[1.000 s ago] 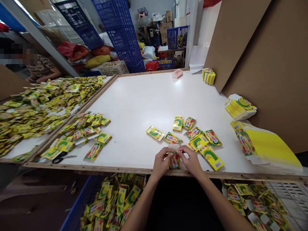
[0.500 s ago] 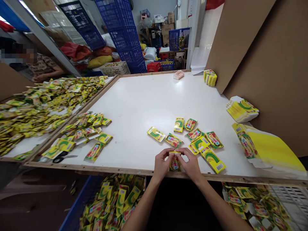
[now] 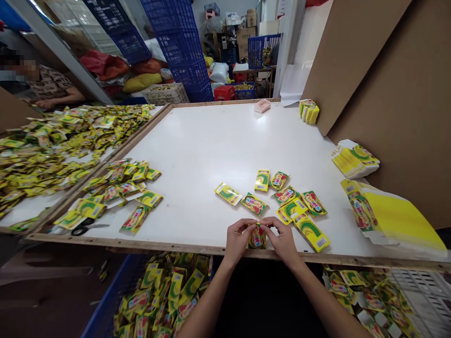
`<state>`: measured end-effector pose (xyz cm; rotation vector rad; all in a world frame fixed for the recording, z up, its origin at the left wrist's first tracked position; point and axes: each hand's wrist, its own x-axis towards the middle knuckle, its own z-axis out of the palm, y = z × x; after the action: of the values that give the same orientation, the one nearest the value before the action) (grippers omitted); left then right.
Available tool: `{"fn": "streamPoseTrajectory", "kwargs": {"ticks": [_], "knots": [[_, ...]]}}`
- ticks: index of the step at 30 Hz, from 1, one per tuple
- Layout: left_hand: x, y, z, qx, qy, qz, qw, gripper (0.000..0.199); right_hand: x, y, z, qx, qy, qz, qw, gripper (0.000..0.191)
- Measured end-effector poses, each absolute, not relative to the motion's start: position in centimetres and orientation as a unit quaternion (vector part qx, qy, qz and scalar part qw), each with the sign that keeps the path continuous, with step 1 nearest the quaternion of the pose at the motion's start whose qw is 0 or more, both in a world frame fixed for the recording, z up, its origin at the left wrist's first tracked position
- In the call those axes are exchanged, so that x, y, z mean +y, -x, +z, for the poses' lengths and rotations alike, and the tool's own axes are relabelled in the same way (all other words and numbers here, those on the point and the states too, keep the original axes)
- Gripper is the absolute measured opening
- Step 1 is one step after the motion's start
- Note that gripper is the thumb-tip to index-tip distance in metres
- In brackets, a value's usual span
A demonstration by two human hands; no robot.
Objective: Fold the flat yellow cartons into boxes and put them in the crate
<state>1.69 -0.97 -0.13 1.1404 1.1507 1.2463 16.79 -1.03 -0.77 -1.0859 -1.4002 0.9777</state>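
Observation:
Both my hands meet at the near edge of the white table (image 3: 211,145). My left hand (image 3: 237,239) and my right hand (image 3: 282,239) pinch one small yellow and red box (image 3: 257,237) between their fingertips, holding it upright at the table's wooden rim. Just beyond my hands lie several similar small yellow boxes (image 3: 292,206), scattered flat on the table. A stack of flat yellow box blanks (image 3: 387,213) lies to the right.
Another pile of small boxes (image 3: 120,192) and black scissors (image 3: 82,229) lie at the left. A blue crate (image 3: 158,300) of boxes sits under the table edge. A second table (image 3: 45,150) is covered with packets; a person sits behind it. Cardboard sheets (image 3: 387,80) lean at the right.
The white flap seen above the small box a second ago is now folded down. My fingertips have closed in over the box top; the hands stayed in place.

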Motion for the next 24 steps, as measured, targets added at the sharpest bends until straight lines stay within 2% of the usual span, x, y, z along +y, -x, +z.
{"fn": "streamPoseTrajectory", "kwargs": {"ticks": [7, 17, 22, 24], "knots": [[-1.9, -1.4, -0.3, 0.460, -0.473, 0.527, 0.535, 0.025, -1.7, -17.1, -0.8, -0.591, 0.439, 0.422, 0.528, 0.014], [-2.1, -0.4, 0.1, 0.454, -0.587, 0.506, 0.439, 0.010, -2.3, -17.5, -0.8, -0.662, 0.413, 0.343, 0.523, 0.013], [-2.6, -0.6, -0.4, 0.438, -0.516, 0.543, 0.497, 0.030, -2.8, -17.2, -0.6, -0.631, 0.431, 0.373, 0.526, 0.012], [-2.9, -0.6, -0.5, 0.439, -0.507, 0.544, 0.504, 0.026, -3.2, -17.1, -0.6, -0.616, 0.440, 0.388, 0.525, 0.012]]}}
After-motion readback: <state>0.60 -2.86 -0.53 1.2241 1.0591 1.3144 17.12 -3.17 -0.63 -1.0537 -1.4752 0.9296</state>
